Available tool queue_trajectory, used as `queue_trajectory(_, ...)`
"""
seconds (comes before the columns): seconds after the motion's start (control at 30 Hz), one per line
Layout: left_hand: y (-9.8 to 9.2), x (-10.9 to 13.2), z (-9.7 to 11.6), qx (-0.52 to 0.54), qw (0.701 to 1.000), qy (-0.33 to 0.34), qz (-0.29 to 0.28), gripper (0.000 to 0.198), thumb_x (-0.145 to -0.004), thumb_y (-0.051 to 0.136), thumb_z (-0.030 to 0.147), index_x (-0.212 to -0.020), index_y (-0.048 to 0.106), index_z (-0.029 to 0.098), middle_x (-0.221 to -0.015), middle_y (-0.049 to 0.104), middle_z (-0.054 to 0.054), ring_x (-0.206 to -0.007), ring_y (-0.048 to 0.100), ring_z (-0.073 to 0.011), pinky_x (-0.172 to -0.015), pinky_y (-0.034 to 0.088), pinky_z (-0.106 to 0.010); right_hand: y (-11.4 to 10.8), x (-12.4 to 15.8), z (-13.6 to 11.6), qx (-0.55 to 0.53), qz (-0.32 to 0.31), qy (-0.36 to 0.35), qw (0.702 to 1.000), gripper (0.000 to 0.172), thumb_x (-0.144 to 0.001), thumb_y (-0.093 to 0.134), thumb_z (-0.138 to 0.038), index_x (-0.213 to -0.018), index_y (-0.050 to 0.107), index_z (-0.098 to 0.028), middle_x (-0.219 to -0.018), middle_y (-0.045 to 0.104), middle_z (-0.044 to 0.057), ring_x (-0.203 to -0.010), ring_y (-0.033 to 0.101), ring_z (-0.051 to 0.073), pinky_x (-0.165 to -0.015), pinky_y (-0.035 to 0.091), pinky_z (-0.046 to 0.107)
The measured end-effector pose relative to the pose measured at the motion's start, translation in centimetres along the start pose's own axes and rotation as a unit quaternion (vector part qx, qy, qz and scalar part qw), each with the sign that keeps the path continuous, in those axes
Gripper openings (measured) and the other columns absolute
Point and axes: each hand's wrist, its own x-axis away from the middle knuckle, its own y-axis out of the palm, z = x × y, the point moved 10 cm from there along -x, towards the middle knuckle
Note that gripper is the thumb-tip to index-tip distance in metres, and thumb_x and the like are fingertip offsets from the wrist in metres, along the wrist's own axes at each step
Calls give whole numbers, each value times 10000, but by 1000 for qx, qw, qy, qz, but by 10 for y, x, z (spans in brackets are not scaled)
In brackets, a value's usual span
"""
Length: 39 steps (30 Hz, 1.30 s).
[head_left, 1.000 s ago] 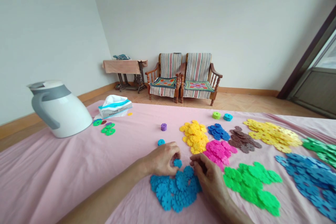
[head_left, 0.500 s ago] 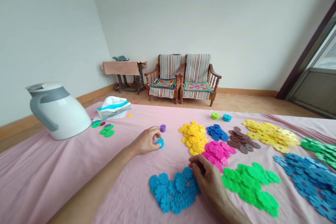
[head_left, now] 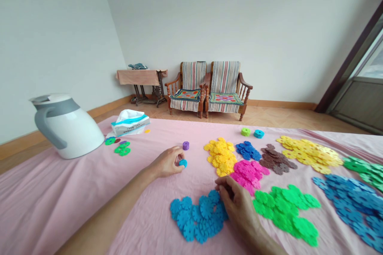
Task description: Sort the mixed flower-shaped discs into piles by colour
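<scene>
Two hands on blue plastic pieces, pink cloth table

Two of my hands are down on the pink cloth-covered table [head_left: 74, 191]. My left hand [head_left: 166, 162] sits at about 11 o'clock from the pile of flat light-blue plastic snowflake discs [head_left: 197, 218], fingers pinched together on a small light-blue plastic stack [head_left: 182, 163] resting on the cloth. A small purple plastic stack [head_left: 186, 145] lies just beyond it at 12 o'clock, not touching. My right hand [head_left: 237, 205] rests on the 2 o'clock edge of the light-blue pile, fingers curled together at a disc there; cannot tell if it grips one. Heap of pink plastic discs [head_left: 248, 173] just at 1 o'clock of that hand, heap of bright green plastic discs [head_left: 287, 211] at 3 o'clock. Yellow plastic disc heap [head_left: 220, 155] further up. White plastic kettle jug [head_left: 67, 125] far at 10 o'clock, well apart.
</scene>
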Motion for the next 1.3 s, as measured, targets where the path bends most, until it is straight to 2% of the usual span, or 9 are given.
queue_trajectory(0.17,-14,1,17,24,999,19,16,208,-664,643,209,-860,593,159,-880,552,-21,-721,521,-128,-663,424,-231,3,0,1,-17,-27,19,999,250,-824,475,-357,-900,613,-163,-783,670,73,-695,620,185,-600,477,262)
queue_trajectory(0.27,0,5,50,83,991,69,-81,156,-704,656,259,-814,619,154,-786,560,-7,-673,519,-113,-613,416,-208,0,0,5,-40,-20,40,998,273,-821,482,-383,-908,605,-155,-793,670,79,-710,620,192,-591,479,262)
queue_trajectory(0.37,21,19,93,136,960,143,-198,240,-686,703,306,-866,633,164,-769,565,-2,-668,529,-113,-605,424,-199,-6,-1,8,-63,8,49,997,286,-827,478,-401,-905,600,-154,-790,663,76,-714,612,188,-598,477,261)
queue_trajectory(0.43,28,26,113,143,948,176,-222,315,-665,731,326,-927,626,186,-802,561,-3,-704,533,-125,-627,433,-204,-11,-2,7,-68,28,47,996,290,-827,480,-408,-892,603,-154,-783,660,75,-715,606,186,-619,476,265)
queue_trajectory(0.5,33,29,123,136,946,189,-226,349,-658,740,324,-963,617,207,-828,544,-3,-716,530,-130,-638,437,-209,-13,-2,6,-69,34,45,996,296,-822,488,-416,-884,609,-153,-779,661,76,-715,607,188,-633,477,270)
queue_trajectory(0.67,47,32,125,85,948,198,-236,306,-646,743,261,-923,621,220,-814,511,5,-694,520,-131,-629,427,-213,-12,-1,2,-63,25,40,997,309,-817,496,-433,-873,616,-154,-769,670,75,-703,619,189,-610,481,264)
queue_trajectory(0.9,50,31,126,88,950,204,-221,291,-633,720,163,-892,595,201,-826,515,9,-655,511,-112,-608,421,-200,-6,-1,2,-63,4,45,997,283,-828,482,-408,-876,606,-159,-766,670,70,-701,620,184,-592,479,260)
queue_trajectory(1.13,52,30,123,99,950,205,-214,355,-639,749,347,-931,604,206,-838,532,-9,-639,515,-127,-610,432,-230,-3,-1,5,-64,-11,53,996,265,-823,485,-400,-882,595,-166,-769,666,60,-691,623,184,-561,474,252)
queue_trajectory(1.3,53,30,125,102,951,204,-208,339,-676,727,368,-949,615,202,-854,522,-12,-628,503,-114,-585,424,-215,-3,-1,8,-48,-12,45,998,240,-825,482,-380,-874,593,-173,-770,664,55,-712,630,191,-589,474,261)
